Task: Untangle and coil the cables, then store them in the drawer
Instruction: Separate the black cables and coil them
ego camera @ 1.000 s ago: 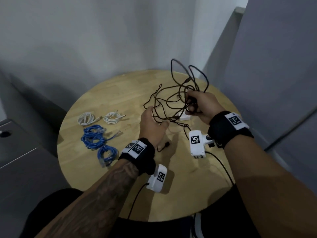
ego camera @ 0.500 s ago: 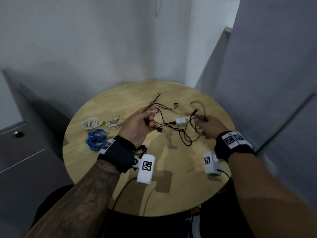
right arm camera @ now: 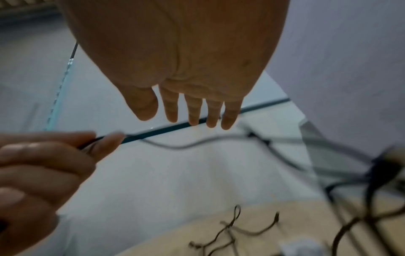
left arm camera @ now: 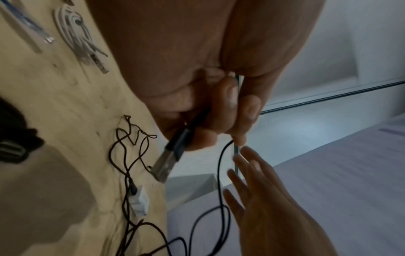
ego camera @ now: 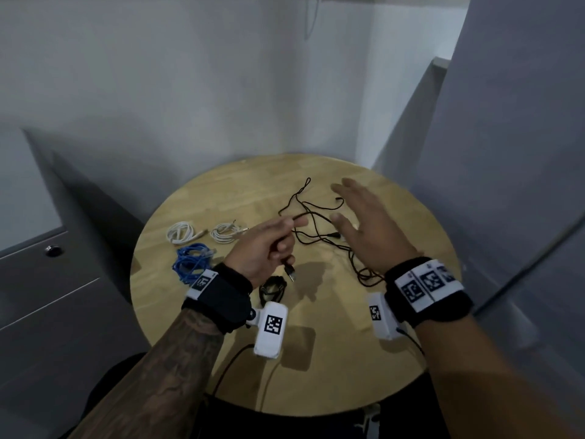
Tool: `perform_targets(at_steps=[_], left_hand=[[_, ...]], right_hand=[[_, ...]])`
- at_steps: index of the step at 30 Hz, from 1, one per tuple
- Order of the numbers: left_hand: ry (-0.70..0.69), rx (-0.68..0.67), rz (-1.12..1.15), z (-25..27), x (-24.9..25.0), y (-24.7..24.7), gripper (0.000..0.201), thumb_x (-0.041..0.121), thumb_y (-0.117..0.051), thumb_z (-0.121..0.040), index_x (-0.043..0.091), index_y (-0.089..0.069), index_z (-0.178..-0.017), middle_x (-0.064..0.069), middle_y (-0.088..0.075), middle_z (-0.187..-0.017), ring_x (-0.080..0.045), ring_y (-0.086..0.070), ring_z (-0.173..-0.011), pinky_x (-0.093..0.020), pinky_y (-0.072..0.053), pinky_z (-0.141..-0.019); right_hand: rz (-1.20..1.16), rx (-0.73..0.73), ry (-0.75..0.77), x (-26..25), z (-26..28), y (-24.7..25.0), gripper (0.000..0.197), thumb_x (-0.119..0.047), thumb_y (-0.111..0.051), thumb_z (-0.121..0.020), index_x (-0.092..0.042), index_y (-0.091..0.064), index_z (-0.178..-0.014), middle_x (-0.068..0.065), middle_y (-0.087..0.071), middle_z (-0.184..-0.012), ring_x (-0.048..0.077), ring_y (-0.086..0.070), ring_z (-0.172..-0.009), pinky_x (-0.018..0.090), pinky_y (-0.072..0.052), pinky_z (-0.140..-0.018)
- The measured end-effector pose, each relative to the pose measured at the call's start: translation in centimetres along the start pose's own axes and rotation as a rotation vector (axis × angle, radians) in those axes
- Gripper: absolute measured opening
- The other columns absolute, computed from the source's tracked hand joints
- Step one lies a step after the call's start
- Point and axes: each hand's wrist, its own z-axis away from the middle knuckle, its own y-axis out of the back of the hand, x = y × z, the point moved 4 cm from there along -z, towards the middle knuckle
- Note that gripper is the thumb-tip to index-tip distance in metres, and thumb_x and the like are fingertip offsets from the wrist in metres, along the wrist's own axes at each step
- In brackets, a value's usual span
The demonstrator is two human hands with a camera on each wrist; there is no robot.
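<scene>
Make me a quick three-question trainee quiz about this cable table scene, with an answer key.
1. True or false: the right hand grips a cable.
2. Which cable does the left hand hold? A) black cable B) blue cable C) white cable
3. Fill in: the plug hanging below the left hand's grip is a ____ plug.

Key:
1. False; its fingers are spread open.
2. A
3. USB
</scene>
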Motion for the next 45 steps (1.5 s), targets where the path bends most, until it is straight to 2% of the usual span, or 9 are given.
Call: perform_targets(at_steps=[3, 6, 11, 17, 21, 29, 35, 40, 45], left_hand=[[0.012, -0.026, 0.004, 0.3, -0.2, 0.1, 0.027, 0.023, -0.047, -0.099, 0.008, -0.066, -0.111, 0.003, -0.031, -0.054, -0.010, -0.024, -0.046, -0.027, -0.036, -0.056], [0.062, -0.015, 0.049, 0.0, -0.1, 0.5, 0.027, 0.026, -0.045, -0.100, 0.009, -0.065, -0.093, 0.006, -0.026, -0.050, -0.009, -0.025, -0.043, -0.027, -0.040, -0.058], [0.055, -0.110, 0.447, -0.6, 1.3, 0.9, 0.022, 0.012, -0.038, -0.092, 0.006, -0.057, -0.097, 0.004, -0.040, -0.061, -0.010, -0.036, -0.050, -0.029, -0.046, -0.065], [-0.112, 0.091, 0.450, -2.0, 1.6, 3.6, 0.020, 0.012, -0.038, -0.103, 0.006, -0.057, -0.106, -0.010, -0.073, -0.098, -0.020, -0.071, -0.093, -0.035, -0.057, -0.089], [-0.162, 0.151, 0.323, -2.7, 1.7, 4.6, 0.019, 0.014, -0.040, -0.103, 0.006, -0.057, -0.107, -0.015, -0.072, -0.105, -0.027, -0.069, -0.102, -0.035, -0.056, -0.089], [-0.185, 0.099, -0.185, -3.2, 0.6, 3.4, 0.021, 0.001, -0.047, -0.099, -0.011, -0.063, -0.105, -0.018, -0.067, -0.083, -0.022, -0.068, -0.070, -0.027, -0.053, -0.069], [0.031, -0.137, -0.216, -2.9, 0.4, 0.4, 0.030, 0.022, -0.038, -0.085, 0.003, -0.061, -0.087, 0.001, -0.036, -0.058, -0.018, -0.027, -0.056, -0.025, -0.042, -0.059], [0.040, -0.196, 0.147, -2.7, 1.6, 0.8, 0.020, 0.014, -0.038, -0.093, 0.006, -0.057, -0.096, 0.003, -0.041, -0.064, -0.012, -0.037, -0.056, -0.028, -0.045, -0.066], [-0.114, 0.092, 0.487, -4.1, 1.7, 3.1, 0.023, 0.008, -0.036, -0.102, 0.003, -0.059, -0.107, -0.005, -0.072, -0.088, -0.014, -0.071, -0.082, -0.030, -0.058, -0.084]], right_hand=[[-0.115, -0.146, -0.003, -0.3, -0.7, -3.8, 0.031, -0.043, -0.041, -0.103, -0.033, -0.062, -0.123, -0.004, -0.071, -0.113, 0.018, -0.063, -0.109, 0.044, -0.049, -0.099], [-0.150, -0.050, -0.095, 0.2, -1.7, -4.6, 0.017, -0.035, -0.047, -0.103, -0.027, -0.062, -0.099, -0.004, -0.061, -0.072, 0.020, -0.060, -0.071, 0.044, -0.053, -0.073], [-0.066, -0.145, -0.102, 0.4, -1.5, -7.7, 0.015, -0.039, -0.046, -0.102, -0.033, -0.059, -0.096, -0.007, -0.063, -0.079, 0.022, -0.060, -0.078, 0.037, -0.051, -0.070], [-0.034, -0.342, 0.016, -2.9, 1.5, -9.4, 0.029, -0.041, -0.047, -0.103, -0.033, -0.063, -0.126, -0.008, -0.073, -0.107, 0.013, -0.065, -0.097, 0.034, -0.052, -0.081], [0.053, -0.269, 0.027, -4.1, 1.4, -6.9, 0.017, -0.042, -0.056, -0.097, -0.030, -0.069, -0.093, -0.014, -0.059, -0.068, 0.009, -0.056, -0.069, 0.029, -0.042, -0.062], [-0.428, -0.031, -0.007, -4.5, -1.4, -2.4, 0.018, -0.021, -0.063, -0.097, -0.021, -0.066, -0.079, -0.006, -0.054, -0.059, 0.003, -0.045, -0.054, 0.028, -0.041, -0.054], [-0.332, 0.218, -0.108, -0.9, -3.8, -3.2, 0.015, -0.033, -0.063, -0.096, -0.023, -0.070, -0.089, -0.002, -0.062, -0.066, 0.015, -0.054, -0.063, 0.039, -0.050, -0.064], [-0.375, 0.019, -0.186, 0.2, -4.0, -6.2, 0.025, -0.032, -0.053, -0.103, -0.021, -0.069, -0.087, -0.012, -0.066, -0.069, 0.000, -0.058, -0.068, 0.027, -0.045, -0.066], [-0.318, -0.477, -0.144, -1.7, -1.6, -8.2, 0.022, -0.035, -0.049, -0.104, -0.033, -0.070, -0.101, -0.020, -0.059, -0.068, -0.007, -0.054, -0.061, 0.017, -0.041, -0.063]])
